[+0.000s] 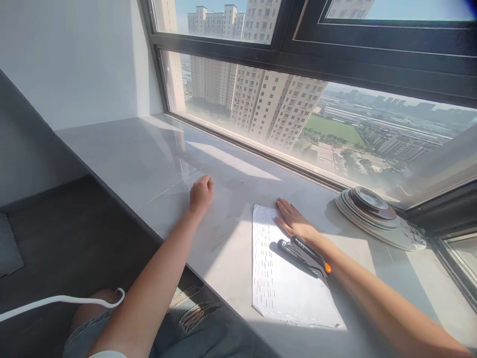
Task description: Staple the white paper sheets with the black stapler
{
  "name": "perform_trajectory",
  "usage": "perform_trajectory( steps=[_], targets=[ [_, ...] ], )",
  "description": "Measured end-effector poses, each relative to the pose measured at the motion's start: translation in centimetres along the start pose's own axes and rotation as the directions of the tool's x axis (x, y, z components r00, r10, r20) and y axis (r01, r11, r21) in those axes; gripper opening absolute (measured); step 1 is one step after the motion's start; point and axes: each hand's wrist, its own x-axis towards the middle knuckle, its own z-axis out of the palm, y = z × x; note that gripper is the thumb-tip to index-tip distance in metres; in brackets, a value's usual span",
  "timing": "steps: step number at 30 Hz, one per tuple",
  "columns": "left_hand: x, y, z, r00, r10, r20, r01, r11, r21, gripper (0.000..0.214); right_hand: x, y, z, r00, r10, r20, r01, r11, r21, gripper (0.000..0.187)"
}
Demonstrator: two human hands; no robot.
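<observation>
Torn-jeans knee (197,313) sits below the worktop's (122,149) near edge; just past the edge lies a printed sheet (286,293) with a stapler (303,253) on it. The right hand (296,222) is flat on the sheet's far corner, fingers spread and gripping nothing. The left hand (201,192) is a curled fist mid-worktop with nothing seen in it. Looks like steadying the sheet; taking the stapler would mean drawing the right hand back.

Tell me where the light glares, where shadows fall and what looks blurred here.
Head view: hard sun through the window washes the sheet of paper almost white; head view: the stapler casts a crisp dark shadow on it, and shade bands cross the sill; head view: hazy glass softens the towers outside.
</observation>
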Motion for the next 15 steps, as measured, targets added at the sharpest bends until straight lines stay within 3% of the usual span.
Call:
perform_trajectory(
  steps=[4,7,11,13,15],
  targets=[
    [0.3,-4.0,-1.6,0.972,-0.155,0.175,0.102,0.954,0.282,0.038,1.8,-1.2,2.1,1.000,0.007,0.018,-0.005,0.995,-0.100,0.078],
    [-0.2,-7.8,-3.4,0.929,-0.280,0.242,0.175,0.909,0.379,0.053,4.6,-4.3,2.7,0.998,-0.052,0.038,0.055,0.994,-0.090,0.077],
    [-1.2,-11.1,-5.3,0.931,-0.219,0.293,0.106,0.928,0.359,0.058,10.2,-11.0,3.6,0.991,-0.122,0.055,0.124,0.992,-0.036,0.080],
    [-1.5,-11.7,-5.8,0.936,-0.185,0.301,0.081,0.942,0.327,0.056,13.1,-14.6,4.2,0.993,-0.098,0.065,0.100,0.995,-0.029,0.081],
    [-1.7,-11.7,-6.1,0.940,-0.173,0.293,0.083,0.952,0.295,0.055,15.5,-17.8,4.9,0.982,-0.185,0.033,0.186,0.982,-0.012,0.075]
  ],
)
